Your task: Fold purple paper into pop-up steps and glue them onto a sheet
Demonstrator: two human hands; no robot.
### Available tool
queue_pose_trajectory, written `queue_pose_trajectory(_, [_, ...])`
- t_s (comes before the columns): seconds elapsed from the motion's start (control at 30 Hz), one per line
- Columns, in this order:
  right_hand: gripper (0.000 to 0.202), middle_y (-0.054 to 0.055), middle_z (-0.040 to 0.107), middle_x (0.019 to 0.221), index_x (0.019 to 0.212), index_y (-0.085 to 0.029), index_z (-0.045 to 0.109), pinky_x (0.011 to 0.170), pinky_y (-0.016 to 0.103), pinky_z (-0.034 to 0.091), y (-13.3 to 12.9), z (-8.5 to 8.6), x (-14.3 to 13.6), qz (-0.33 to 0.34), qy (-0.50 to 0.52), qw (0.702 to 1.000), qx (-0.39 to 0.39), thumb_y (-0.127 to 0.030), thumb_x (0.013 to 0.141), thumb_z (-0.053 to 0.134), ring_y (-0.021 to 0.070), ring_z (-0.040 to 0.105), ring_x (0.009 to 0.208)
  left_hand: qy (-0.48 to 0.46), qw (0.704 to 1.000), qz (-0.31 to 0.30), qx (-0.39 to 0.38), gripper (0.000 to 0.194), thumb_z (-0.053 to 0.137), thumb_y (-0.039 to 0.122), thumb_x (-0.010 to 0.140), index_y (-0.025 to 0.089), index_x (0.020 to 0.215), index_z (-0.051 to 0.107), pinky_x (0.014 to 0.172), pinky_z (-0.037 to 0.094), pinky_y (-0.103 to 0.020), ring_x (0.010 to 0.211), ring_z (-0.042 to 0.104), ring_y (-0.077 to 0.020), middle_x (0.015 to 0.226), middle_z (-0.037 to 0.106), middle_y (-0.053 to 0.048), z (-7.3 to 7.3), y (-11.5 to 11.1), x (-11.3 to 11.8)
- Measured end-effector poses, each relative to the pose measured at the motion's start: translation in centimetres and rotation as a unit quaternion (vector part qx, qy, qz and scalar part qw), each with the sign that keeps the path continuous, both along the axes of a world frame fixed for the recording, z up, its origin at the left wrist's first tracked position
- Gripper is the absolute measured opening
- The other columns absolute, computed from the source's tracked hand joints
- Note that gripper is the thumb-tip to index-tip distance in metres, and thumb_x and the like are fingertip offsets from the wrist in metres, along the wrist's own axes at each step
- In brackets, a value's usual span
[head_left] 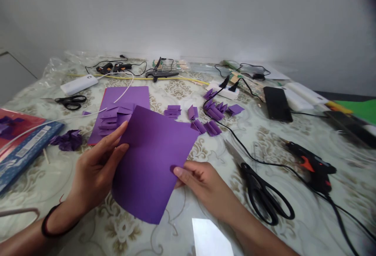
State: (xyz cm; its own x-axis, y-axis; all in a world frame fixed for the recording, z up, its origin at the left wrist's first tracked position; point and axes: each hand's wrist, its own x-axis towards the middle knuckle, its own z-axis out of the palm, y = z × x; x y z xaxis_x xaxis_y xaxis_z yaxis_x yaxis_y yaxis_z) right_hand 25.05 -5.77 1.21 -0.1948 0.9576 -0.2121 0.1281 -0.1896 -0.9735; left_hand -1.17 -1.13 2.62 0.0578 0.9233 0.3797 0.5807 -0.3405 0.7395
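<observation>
A purple paper sheet [155,162] is held up over the table, tilted and slightly curved. My left hand [98,167] pinches its upper left edge between thumb and fingers. On the right edge, my right hand [202,181] grips it with the thumb on top and the fingers partly hidden behind. Beyond the sheet lie folded purple strips [116,117] on a flat purple sheet [138,93] with a red edge. Several small folded purple pieces [214,111] are grouped on the table behind. A crumpled purple paper [67,140] rests left of my left hand.
Large black scissors [258,189] and a glue gun [315,166] with its cable lie at the right. Farther back are a phone [277,104], a power strip [223,90] and cables. Small scissors [70,101] and a blue-and-red packet [28,146] are at the left.
</observation>
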Motion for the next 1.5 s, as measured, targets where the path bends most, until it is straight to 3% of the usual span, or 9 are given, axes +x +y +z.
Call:
queue_pose_trajectory(0.23, [0.050,0.004,0.072,0.067,0.065,-0.022,0.065,0.062,0.030,0.047,-0.1,-0.3,-0.2,0.003,-0.039,0.999,-0.006,-0.059,0.100,0.065,0.0183,0.064,0.065,-0.018,1.000,0.001,-0.012,0.048,0.069,0.038,0.100,0.030,0.148,0.071,0.047,0.034,-0.014,0.053,0.041,-0.0086,0.071,0.058,0.006,-0.2,0.1,0.0])
queue_pose_trajectory(0.43, [0.043,0.007,0.083,0.080,0.078,-0.020,0.075,0.076,0.033,0.056,-0.3,-0.4,-0.5,0.080,0.016,0.996,-0.038,-0.054,0.102,0.064,0.0225,0.076,0.077,-0.054,0.998,0.014,-0.023,0.051,0.072,0.044,0.100,0.030,0.149,0.070,0.054,0.046,-0.016,0.062,0.055,-0.0106,0.086,0.071,0.002,-0.2,0.3,-0.1])
queue_pose_trajectory(0.7, [0.042,0.008,0.084,0.079,0.073,-0.022,0.075,0.074,0.035,0.055,0.3,-0.3,0.9,0.055,-0.065,0.996,-0.026,-0.050,0.100,0.061,0.0246,0.077,0.075,-0.104,0.966,-0.136,-0.194,0.079,0.074,0.052,0.101,0.039,0.171,0.039,0.078,0.062,-0.022,0.102,0.073,-0.0219,0.128,0.074,-0.007,-0.2,1.7,-1.3])
queue_pose_trajectory(0.8, [0.040,0.007,0.083,0.078,0.074,-0.023,0.075,0.074,0.035,0.055,0.4,-0.1,1.4,0.054,-0.067,0.996,-0.019,-0.051,0.100,0.060,0.0241,0.076,0.076,-0.119,0.941,-0.217,-0.232,0.086,0.073,0.045,0.104,0.043,0.175,0.024,0.065,0.057,-0.017,0.076,0.064,-0.0147,0.099,0.071,-0.002,-0.1,2.4,-1.8])
queue_pose_trajectory(0.9, [0.040,0.006,0.081,0.076,0.075,-0.023,0.075,0.074,0.034,0.054,0.5,-0.1,1.8,0.051,-0.081,0.995,-0.003,-0.050,0.099,0.059,0.0233,0.074,0.075,-0.088,0.933,-0.255,-0.240,0.089,0.069,0.038,0.107,0.045,0.176,0.013,0.048,0.039,-0.014,0.057,0.038,-0.0110,0.070,0.044,0.007,0.0,2.6,-2.1])
queue_pose_trajectory(1.1, [0.046,0.002,0.067,0.074,0.076,-0.022,0.067,0.076,0.036,0.056,0.6,-0.8,1.8,0.022,-0.047,0.998,-0.023,-0.062,0.098,0.062,0.0211,0.066,0.075,-0.089,0.949,-0.233,-0.194,0.089,0.072,0.034,0.105,0.042,0.176,0.019,0.047,0.034,-0.017,0.057,0.030,-0.0118,0.069,0.034,0.007,-0.4,2.5,-1.9])
queue_pose_trajectory(1.23, [0.047,0.000,0.061,0.075,0.078,-0.023,0.063,0.082,0.038,0.061,0.5,-1.0,1.4,0.035,0.006,0.997,-0.062,-0.066,0.095,0.067,0.0203,0.066,0.077,-0.159,0.940,-0.223,-0.204,0.086,0.072,0.032,0.105,0.041,0.175,0.023,0.050,0.042,-0.016,0.056,0.039,-0.0107,0.070,0.046,0.007,-0.7,2.3,-1.3])
queue_pose_trajectory(1.4, [0.048,-0.001,0.057,0.071,0.071,-0.023,0.058,0.078,0.035,0.057,0.8,-1.2,1.6,0.016,-0.034,0.998,-0.043,-0.063,0.097,0.065,0.0192,0.060,0.074,-0.245,0.912,-0.208,-0.256,0.096,0.077,0.034,0.102,0.044,0.176,0.016,0.072,0.060,-0.022,0.082,0.068,-0.0157,0.097,0.073,-0.001,-0.6,2.3,-0.7])
queue_pose_trajectory(1.5, [0.046,-0.002,0.053,0.071,0.071,-0.024,0.057,0.076,0.034,0.055,1.0,-1.3,2.2,-0.005,-0.048,0.999,-0.018,-0.060,0.098,0.065,0.0184,0.057,0.072,-0.243,0.891,-0.205,-0.324,0.081,0.083,0.040,0.097,0.036,0.168,0.043,0.077,0.062,-0.027,0.087,0.074,-0.0188,0.097,0.077,-0.001,-0.4,2.4,-0.7])
